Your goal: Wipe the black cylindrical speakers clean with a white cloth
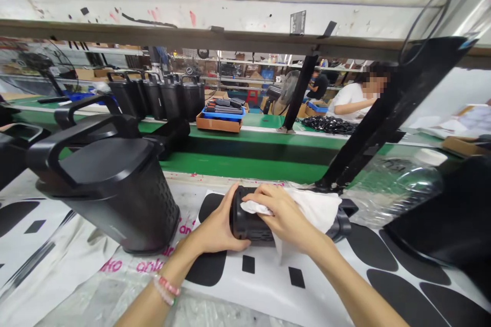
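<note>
A black plastic casing with a handle [261, 235] lies on its side on the white sheet. Its left end is gripped by my left hand [218, 227], fingers over the far side and thumb along the near side. My right hand [284, 214] is closed on a white cloth [316, 208] and presses it against the top of the casing. The cloth spreads over the casing's right part, and the handle end sticks out beyond it. To the left stands a larger-looking upright black casing [123, 199] with its handle raised.
Black rounded cut-outs [372, 248] lie on the white sheet. A clear plastic bottle [402, 184] is at the right. Behind runs a green conveyor belt [230, 156], with a slanted black post [364, 117] and a loaded shelf [245, 10]. Across the belt sits a person [353, 97].
</note>
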A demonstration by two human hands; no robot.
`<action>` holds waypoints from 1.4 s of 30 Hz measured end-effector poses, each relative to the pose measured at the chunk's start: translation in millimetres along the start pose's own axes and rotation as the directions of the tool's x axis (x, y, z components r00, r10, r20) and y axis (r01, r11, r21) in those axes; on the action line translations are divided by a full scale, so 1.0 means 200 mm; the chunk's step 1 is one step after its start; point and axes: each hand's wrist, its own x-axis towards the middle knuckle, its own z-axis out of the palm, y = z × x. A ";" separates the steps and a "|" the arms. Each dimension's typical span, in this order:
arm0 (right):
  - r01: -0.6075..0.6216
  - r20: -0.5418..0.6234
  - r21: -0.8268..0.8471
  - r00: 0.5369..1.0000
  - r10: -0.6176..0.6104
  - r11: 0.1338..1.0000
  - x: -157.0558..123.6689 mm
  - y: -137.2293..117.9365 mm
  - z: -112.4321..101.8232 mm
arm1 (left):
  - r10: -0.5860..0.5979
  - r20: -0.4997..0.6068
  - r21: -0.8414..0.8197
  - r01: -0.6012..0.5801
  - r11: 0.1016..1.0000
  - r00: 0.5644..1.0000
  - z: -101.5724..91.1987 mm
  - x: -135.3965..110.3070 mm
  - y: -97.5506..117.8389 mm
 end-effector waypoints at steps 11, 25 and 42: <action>0.005 0.067 0.148 0.998 -0.015 0.989 0.04 0.00 -0.04 | -0.004 -0.004 -0.013 0.004 1.000 1.000 0.00 -0.01 0.01; -0.088 0.109 0.223 0.992 0.065 0.971 0.02 0.04 -0.08 | 0.018 0.005 0.008 -0.018 1.000 1.000 -0.01 0.00 0.01; -0.020 -0.699 0.673 0.309 0.645 0.739 -0.11 0.15 -0.32 | 0.238 -0.035 0.263 -0.221 0.939 0.971 -0.01 -0.02 -0.04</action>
